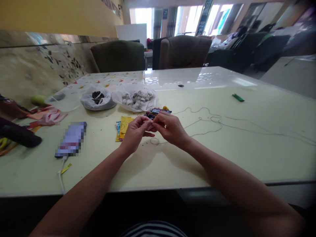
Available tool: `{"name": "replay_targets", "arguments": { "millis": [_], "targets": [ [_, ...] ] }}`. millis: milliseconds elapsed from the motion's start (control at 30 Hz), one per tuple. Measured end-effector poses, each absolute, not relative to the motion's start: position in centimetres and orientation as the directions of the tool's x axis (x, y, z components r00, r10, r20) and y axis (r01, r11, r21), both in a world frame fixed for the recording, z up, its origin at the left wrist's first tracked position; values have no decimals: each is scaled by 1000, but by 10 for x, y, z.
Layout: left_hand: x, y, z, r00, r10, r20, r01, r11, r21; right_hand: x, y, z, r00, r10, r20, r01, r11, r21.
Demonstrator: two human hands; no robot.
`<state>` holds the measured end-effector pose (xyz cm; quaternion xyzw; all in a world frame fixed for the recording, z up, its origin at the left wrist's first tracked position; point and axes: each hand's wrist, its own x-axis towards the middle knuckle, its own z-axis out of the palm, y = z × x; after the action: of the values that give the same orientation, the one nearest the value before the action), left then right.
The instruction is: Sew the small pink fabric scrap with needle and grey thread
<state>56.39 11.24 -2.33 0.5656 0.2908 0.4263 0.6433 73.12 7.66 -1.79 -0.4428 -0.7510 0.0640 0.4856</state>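
Observation:
Over the middle of the table, my left hand [137, 131] and my right hand [171, 126] meet with their fingertips pinched together. Between them shows a sliver of something small and pale, mostly hidden by the fingers; I cannot make out its kind. Yellow packets [125, 125] lie just left of my left hand. Dark, colourful packets [158, 112] are right behind both hands. A long thin thread [206, 132] runs in loose loops across the table to the right. Behind the packets, a white plastic bag [118, 96] holds several whitish, round lumps.
Another plastic bag [86, 102] with dark pieces stands further left. A phone [71, 138] with a white cable [61, 181] lies at left, near a pink cloth [53, 115] and a dark cylinder [24, 135]. A green lighter-like object [238, 97] lies far right. Chairs [118, 56] stand behind the table.

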Motion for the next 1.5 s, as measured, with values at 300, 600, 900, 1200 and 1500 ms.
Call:
{"name": "replay_targets", "arguments": {
  "millis": [300,600,900,1200,1500],
  "targets": [
    [566,112,-24,366,910,196,-248,-107,963,730,73,-15,-106,610,785,604,667,-436],
    [566,112,-24,363,907,214,-239,-131,962,730,74,-17,-119,590,799,647,656,-388],
    [566,110,-25,362,904,229,-236,-149,960,729,73,-17,-104,648,755,627,632,-456],
    [567,110,-27,352,904,245,-228,-171,959,727,72,-16,-89,675,732,622,612,-489],
    [566,110,-25,360,900,246,-244,-164,956,728,71,-15,-75,717,693,630,573,-524]
  ]
}}
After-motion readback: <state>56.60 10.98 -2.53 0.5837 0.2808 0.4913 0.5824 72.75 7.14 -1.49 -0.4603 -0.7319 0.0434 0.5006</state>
